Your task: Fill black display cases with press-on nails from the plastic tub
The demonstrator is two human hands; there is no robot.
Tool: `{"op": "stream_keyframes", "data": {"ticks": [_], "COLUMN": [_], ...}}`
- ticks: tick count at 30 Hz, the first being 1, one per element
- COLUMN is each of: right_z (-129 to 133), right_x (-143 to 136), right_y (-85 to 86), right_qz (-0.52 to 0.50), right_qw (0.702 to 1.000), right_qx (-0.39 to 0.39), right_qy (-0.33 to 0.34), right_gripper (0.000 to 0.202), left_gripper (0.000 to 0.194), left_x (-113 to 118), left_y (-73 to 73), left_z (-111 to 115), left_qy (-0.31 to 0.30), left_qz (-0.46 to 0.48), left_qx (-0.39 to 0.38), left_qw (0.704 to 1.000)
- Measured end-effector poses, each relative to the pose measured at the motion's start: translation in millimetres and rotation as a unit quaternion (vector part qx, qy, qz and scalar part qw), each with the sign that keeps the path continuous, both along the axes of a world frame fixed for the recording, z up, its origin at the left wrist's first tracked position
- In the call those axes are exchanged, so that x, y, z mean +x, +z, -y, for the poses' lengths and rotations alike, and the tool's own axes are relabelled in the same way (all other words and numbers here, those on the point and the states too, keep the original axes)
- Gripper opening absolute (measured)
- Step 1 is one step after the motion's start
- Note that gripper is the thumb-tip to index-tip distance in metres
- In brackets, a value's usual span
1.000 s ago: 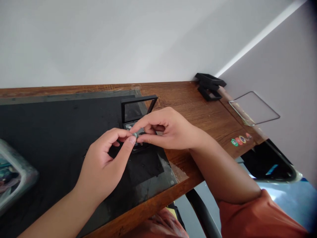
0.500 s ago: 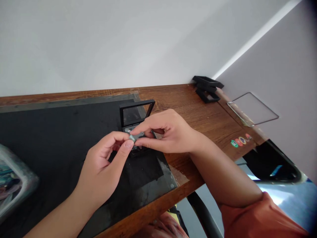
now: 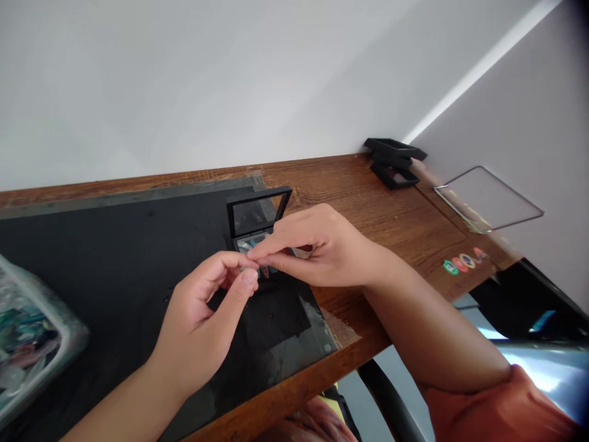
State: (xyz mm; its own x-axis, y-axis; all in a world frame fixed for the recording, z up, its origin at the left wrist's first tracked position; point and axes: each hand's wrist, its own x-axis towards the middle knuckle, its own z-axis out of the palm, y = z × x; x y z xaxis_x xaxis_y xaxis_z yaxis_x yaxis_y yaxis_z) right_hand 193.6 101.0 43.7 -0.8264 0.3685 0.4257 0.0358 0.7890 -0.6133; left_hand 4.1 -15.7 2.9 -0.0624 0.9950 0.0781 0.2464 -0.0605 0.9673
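My left hand (image 3: 207, 313) is pinched, thumb against fingertips, over the near left corner of a small open black case (image 3: 232, 221). What it pinches is too small and covered to name. My right hand (image 3: 317, 245) reaches in from the right, its thumb and index finger closed on something hidden right at the left fingertips. The case stands with its framed clear lid raised, and bluish and clear pieces lie inside, partly covered by my fingers. A dark mat (image 3: 184, 227) lies under it.
A clear plastic tub (image 3: 73, 325) of mixed colored pieces stands at the left edge. Black frames (image 3: 396, 166) are stacked at the back right, near a thin wire rectangle (image 3: 492, 196). Round stickers (image 3: 460, 264) mark the wooden table (image 3: 340, 190).
The small greenish-gray piece seen between my fingertips earlier is now hidden. More of the pieces inside the case and in the tub shows. The whole view has shifted slightly.
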Motion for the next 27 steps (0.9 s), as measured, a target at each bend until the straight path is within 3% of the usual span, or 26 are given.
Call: {"op": "stream_keyframes", "data": {"ticks": [14,27], "right_z": [4.3,6.2], "right_x": [0.3,-2.4], "right_y": [1.2,0.0], "right_qz": [0.005,0.025], "right_qw": [1.0,0.998], "right_qx": [0.011,0.016], "right_qy": [-0.021,-0.049], "right_gripper": [0.012,0.014], "left_gripper": [0.023,0.015], "left_x": [2.4,4.6], "left_y": [0.4,5.0], "left_z": [-2.7,-2.6], "left_qy": [0.066,0.041], "left_qz": [0.127,0.083], "left_qx": [-0.05,-0.041], "left_qw": [0.988,0.995]}}
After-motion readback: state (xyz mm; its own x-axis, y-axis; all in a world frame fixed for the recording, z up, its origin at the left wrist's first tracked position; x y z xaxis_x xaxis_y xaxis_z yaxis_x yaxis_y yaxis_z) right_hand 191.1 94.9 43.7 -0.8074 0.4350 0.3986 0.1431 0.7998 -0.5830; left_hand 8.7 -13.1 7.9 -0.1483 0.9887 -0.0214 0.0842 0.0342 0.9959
